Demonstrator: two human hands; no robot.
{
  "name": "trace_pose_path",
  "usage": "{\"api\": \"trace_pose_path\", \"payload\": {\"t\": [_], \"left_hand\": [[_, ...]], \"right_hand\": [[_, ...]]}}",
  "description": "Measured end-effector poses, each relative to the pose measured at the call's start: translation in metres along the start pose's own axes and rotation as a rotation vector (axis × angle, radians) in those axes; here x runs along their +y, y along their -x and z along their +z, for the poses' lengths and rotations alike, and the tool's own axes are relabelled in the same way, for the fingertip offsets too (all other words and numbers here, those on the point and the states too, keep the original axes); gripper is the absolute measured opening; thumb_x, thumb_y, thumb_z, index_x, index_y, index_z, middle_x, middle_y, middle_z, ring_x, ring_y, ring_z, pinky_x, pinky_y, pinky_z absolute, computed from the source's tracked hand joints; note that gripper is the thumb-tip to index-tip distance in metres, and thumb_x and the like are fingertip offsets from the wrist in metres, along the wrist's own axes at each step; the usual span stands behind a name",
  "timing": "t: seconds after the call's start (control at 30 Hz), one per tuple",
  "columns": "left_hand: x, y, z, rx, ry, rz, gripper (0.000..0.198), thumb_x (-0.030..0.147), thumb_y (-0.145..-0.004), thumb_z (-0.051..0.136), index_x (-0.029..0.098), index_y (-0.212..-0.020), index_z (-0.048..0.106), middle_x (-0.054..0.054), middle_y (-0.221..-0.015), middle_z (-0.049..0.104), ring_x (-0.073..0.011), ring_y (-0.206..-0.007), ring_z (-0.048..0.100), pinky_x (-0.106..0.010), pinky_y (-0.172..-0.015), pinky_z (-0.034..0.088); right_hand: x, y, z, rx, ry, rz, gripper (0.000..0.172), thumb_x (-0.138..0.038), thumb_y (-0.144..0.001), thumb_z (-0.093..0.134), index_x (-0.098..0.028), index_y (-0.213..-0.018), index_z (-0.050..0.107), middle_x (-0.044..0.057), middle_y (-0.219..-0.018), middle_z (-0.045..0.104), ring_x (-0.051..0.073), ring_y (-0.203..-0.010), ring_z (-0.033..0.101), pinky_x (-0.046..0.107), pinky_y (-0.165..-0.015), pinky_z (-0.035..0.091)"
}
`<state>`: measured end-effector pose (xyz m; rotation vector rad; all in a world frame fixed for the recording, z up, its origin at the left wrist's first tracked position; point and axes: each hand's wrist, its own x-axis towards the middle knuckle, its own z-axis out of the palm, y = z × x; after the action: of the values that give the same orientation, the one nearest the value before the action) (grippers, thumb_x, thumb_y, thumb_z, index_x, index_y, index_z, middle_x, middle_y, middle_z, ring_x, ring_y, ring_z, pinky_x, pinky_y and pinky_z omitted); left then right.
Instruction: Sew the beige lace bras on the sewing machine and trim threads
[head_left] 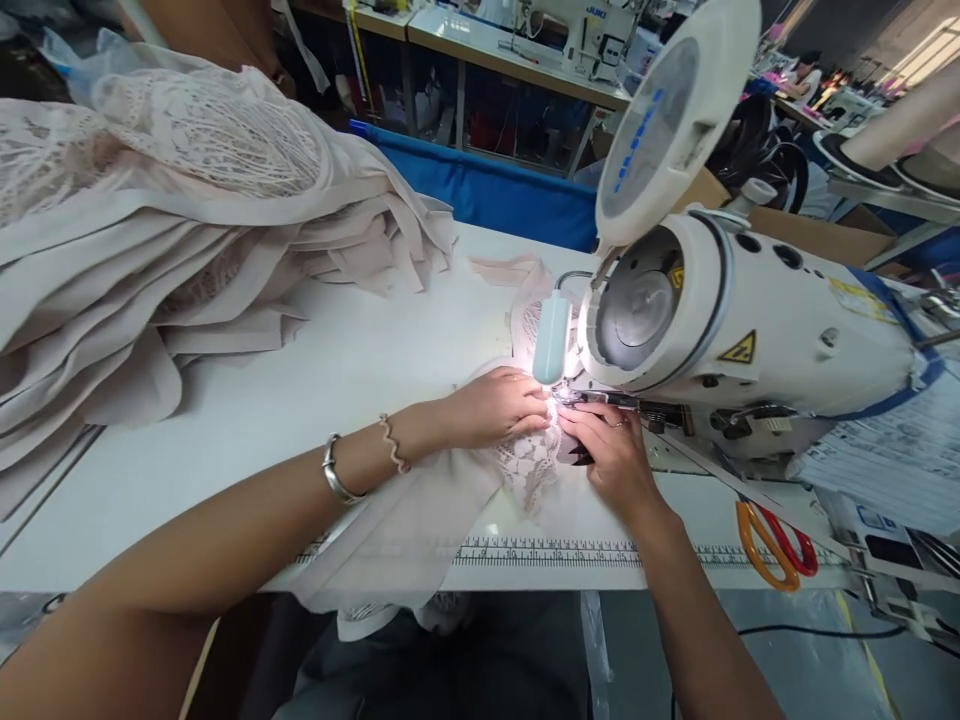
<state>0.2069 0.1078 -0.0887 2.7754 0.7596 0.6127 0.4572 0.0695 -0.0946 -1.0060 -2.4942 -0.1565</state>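
My left hand (501, 405) lies flat with fingers stretched on a pale pink lace and fabric piece (465, 490), just left of the needle of the white sewing machine (742, 330). My right hand (611, 445) rests on the same piece right below the machine head, its fingers curled and pressing the lace near the presser foot. A small lamp (553, 340) lights the spot brightly. The fabric trails off the table's front edge towards my lap.
A big heap of pink fabric and lace pieces (150, 220) fills the left of the white table (262, 420). Orange-handled scissors (772, 545) lie at the front right. A ruler strip (555, 553) runs along the front edge. Papers (892, 460) lie far right.
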Motion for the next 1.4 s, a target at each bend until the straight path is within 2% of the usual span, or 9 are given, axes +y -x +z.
{"api": "trace_pose_path", "payload": {"t": [0.1,0.2,0.33,0.43,0.53,0.77,0.93,1.2,1.4], "left_hand": [[0.002,-0.001,-0.001,0.017,-0.033,-0.027,0.037,0.031,-0.108,0.041,0.018,-0.092,0.071,-0.005,-0.101,0.072,-0.0188,-0.091,0.062,-0.036,-0.091,0.042],[0.01,-0.001,-0.002,0.065,-0.124,-0.022,0.034,0.017,-0.105,0.041,0.016,-0.08,0.065,-0.006,-0.093,0.07,-0.0171,-0.08,0.058,-0.035,-0.085,0.042],[0.018,0.001,-0.002,0.08,-0.179,0.095,0.036,0.002,-0.1,0.035,0.017,-0.078,0.059,-0.004,-0.08,0.064,-0.016,-0.07,0.051,-0.031,-0.073,0.042],[0.019,0.002,-0.003,0.082,-0.191,0.089,0.031,0.002,-0.1,0.038,0.016,-0.092,0.065,-0.002,-0.077,0.063,-0.0156,-0.067,0.048,-0.031,-0.073,0.041],[0.018,0.002,-0.002,0.07,-0.222,0.072,0.03,0.006,-0.1,0.041,0.016,-0.101,0.069,-0.004,-0.083,0.065,-0.0168,-0.07,0.05,-0.032,-0.074,0.04],[0.019,0.002,0.001,0.048,-0.299,0.076,0.034,-0.001,-0.098,0.038,0.012,-0.088,0.068,-0.007,-0.087,0.066,-0.0173,-0.076,0.053,-0.032,-0.074,0.04],[0.021,0.003,-0.001,0.079,-0.301,0.024,0.033,0.004,-0.103,0.035,0.015,-0.099,0.067,-0.005,-0.085,0.065,-0.0161,-0.068,0.049,-0.032,-0.069,0.039],[0.018,0.004,-0.001,0.088,-0.299,0.116,0.034,-0.006,-0.095,0.039,0.016,-0.083,0.062,-0.005,-0.089,0.067,-0.017,-0.077,0.054,-0.033,-0.075,0.039],[0.016,0.005,0.002,0.096,-0.288,0.073,0.03,-0.001,-0.096,0.042,0.017,-0.095,0.066,-0.007,-0.094,0.07,-0.0195,-0.082,0.056,-0.035,-0.077,0.038]], "right_hand": [[0.0,-0.001,0.0,-0.012,-0.015,0.005,0.056,0.005,-0.086,0.038,-0.023,-0.121,0.071,0.004,-0.12,0.077,0.025,-0.114,0.064,0.044,-0.1,0.043],[-0.001,-0.003,-0.001,0.025,-0.014,-0.013,0.055,0.003,-0.088,0.04,-0.025,-0.124,0.071,0.004,-0.118,0.077,0.025,-0.11,0.066,0.045,-0.098,0.044],[-0.005,-0.006,-0.005,0.084,-0.014,-0.045,0.037,-0.006,-0.095,0.05,-0.027,-0.113,0.075,0.003,-0.108,0.079,0.024,-0.101,0.068,0.043,-0.093,0.044],[-0.008,-0.007,-0.007,0.109,-0.031,-0.072,0.022,-0.011,-0.096,0.059,-0.025,-0.101,0.075,0.002,-0.099,0.081,0.023,-0.094,0.069,0.042,-0.09,0.042],[-0.009,-0.008,-0.007,0.111,-0.032,-0.069,0.019,-0.01,-0.097,0.06,-0.023,-0.1,0.073,0.002,-0.102,0.081,0.023,-0.094,0.069,0.042,-0.089,0.041],[-0.008,-0.009,-0.004,0.093,0.005,-0.059,0.029,-0.005,-0.097,0.053,-0.022,-0.113,0.071,0.004,-0.114,0.079,0.024,-0.099,0.069,0.042,-0.092,0.044],[-0.008,-0.006,-0.003,0.107,-0.017,-0.073,0.025,-0.006,-0.096,0.056,-0.021,-0.11,0.071,0.005,-0.11,0.079,0.025,-0.1,0.068,0.042,-0.091,0.047],[-0.009,-0.008,-0.004,0.142,-0.026,-0.084,0.025,-0.006,-0.095,0.06,-0.021,-0.111,0.071,0.004,-0.105,0.08,0.022,-0.095,0.067,0.04,-0.089,0.044],[-0.012,-0.007,-0.005,0.149,-0.071,-0.085,0.025,-0.001,-0.091,0.057,-0.021,-0.099,0.071,0.003,-0.101,0.08,0.021,-0.093,0.066,0.039,-0.087,0.043]]}}
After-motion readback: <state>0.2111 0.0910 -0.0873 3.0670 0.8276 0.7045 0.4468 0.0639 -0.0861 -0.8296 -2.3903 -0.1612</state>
